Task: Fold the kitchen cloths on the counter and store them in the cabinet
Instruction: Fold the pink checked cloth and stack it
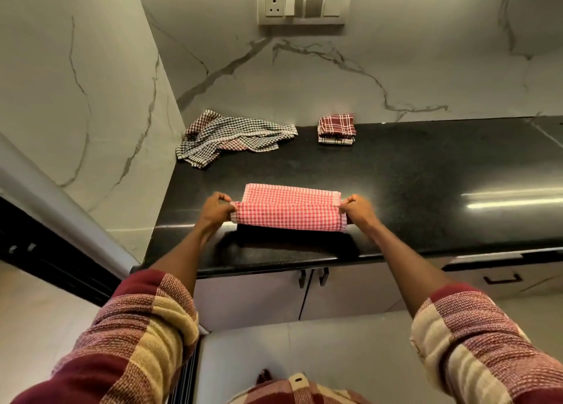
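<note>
A red-and-white checked cloth (289, 207) lies stretched across the black counter (426, 175), its near edge lifted and curled over toward the far edge. My left hand (217, 209) pinches its left end and my right hand (358, 210) pinches its right end. At the back left a heap of unfolded checked cloths (231, 137), dark and maroon, lies against the wall. A small stack of folded maroon checked cloths (336, 129) sits at the back centre. Below the counter edge are the cabinet doors (259, 300) with dark handles, both closed.
Marble walls close the counter at the back and left. A socket and switch plate (304, 4) is on the back wall. A drawer with a dark handle (501, 279) is at lower right. The counter's front edge runs just under my wrists.
</note>
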### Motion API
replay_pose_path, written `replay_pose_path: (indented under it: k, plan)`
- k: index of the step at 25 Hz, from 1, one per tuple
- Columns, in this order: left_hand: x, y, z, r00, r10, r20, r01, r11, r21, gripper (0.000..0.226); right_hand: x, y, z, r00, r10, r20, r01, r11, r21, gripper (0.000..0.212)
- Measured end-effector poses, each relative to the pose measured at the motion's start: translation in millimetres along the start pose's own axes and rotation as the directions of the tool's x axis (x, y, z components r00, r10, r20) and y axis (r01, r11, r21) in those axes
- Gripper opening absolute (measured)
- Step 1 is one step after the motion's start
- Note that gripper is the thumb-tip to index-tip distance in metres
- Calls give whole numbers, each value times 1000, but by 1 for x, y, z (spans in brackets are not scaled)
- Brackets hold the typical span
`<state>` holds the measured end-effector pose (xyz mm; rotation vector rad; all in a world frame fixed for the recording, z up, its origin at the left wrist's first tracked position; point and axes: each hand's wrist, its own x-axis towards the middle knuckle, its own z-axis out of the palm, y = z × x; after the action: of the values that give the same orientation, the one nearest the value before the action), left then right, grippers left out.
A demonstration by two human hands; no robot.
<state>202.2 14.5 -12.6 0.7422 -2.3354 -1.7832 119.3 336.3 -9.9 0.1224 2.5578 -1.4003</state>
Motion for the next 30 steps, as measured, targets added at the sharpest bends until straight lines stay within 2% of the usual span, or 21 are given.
replay_pose_path:
  k: [2, 4, 6, 7, 9, 11, 13, 15, 16, 18, 20, 21, 23, 25, 27, 30]
  plan:
    - [10, 5, 3, 999, 39, -12, -39, 999, -3, 34, 4, -4, 2, 998, -5, -62, 11, 996, 84, 33]
    - [19, 8, 10, 997, 71, 28, -70, 997, -17, 33, 9, -1, 7, 996, -14, -91, 26, 990, 135, 24]
    - [30, 11, 17, 997, 39, 73, -36, 998, -51, 30, 14, 2, 13, 993, -1, -120, 20, 986, 165, 15]
    - [35, 13, 21, 995, 21, 99, -16, 999, -51, 29, 16, 4, 15, 992, 15, -127, 8, 984, 179, 17]
    - [44, 13, 29, 988, 27, 151, -28, 1000, 4, 39, 17, 4, 19, 992, 45, -121, -24, 985, 170, 26]
    - [53, 15, 37, 981, 91, 169, -116, 982, 147, 43, 25, 3, 24, 990, 20, -137, -10, 997, 71, 34]
    - [59, 13, 44, 967, 171, 190, -231, 900, 369, 42, 30, 2, 27, 994, -51, -97, 37, 990, -134, 37]
    - [67, 7, 52, 947, 115, 299, -279, 753, 596, 58, 35, 5, 33, 1000, -10, 12, 14, 914, -404, 48]
    - [69, 1, 58, 945, 51, 322, -270, 676, 686, 66, 35, 9, 39, 998, 47, 41, -19, 857, -514, 55]
    - [67, -13, 66, 971, 16, 239, -202, 591, 781, 71, 33, 13, 48, 998, 63, -1, -50, 773, -632, 64]
    - [57, -22, 70, 982, 162, 92, -166, 530, 832, 58, 31, 14, 55, 989, -148, 5, 105, 681, -724, 69]
    - [52, -26, 72, 954, 289, 76, -210, 471, 857, 43, 31, 14, 58, 962, -257, 89, 232, 606, -760, 70]
    - [42, -33, 77, 869, 456, 190, -361, 325, 874, 15, 29, 12, 63, 896, -349, 274, 420, 468, -778, 59]
    - [35, -36, 81, 866, 424, 266, -401, 271, 875, 20, 24, 8, 72, 881, -368, 299, 438, 394, -808, 37]
    - [33, -37, 84, 904, 349, 246, -357, 300, 885, 28, 16, 0, 82, 885, -377, 274, 431, 439, -789, 34]
    - [25, -35, 87, 956, 256, 144, -242, 406, 881, 51, 5, -8, 89, 923, -303, 235, 380, 639, -669, 35]
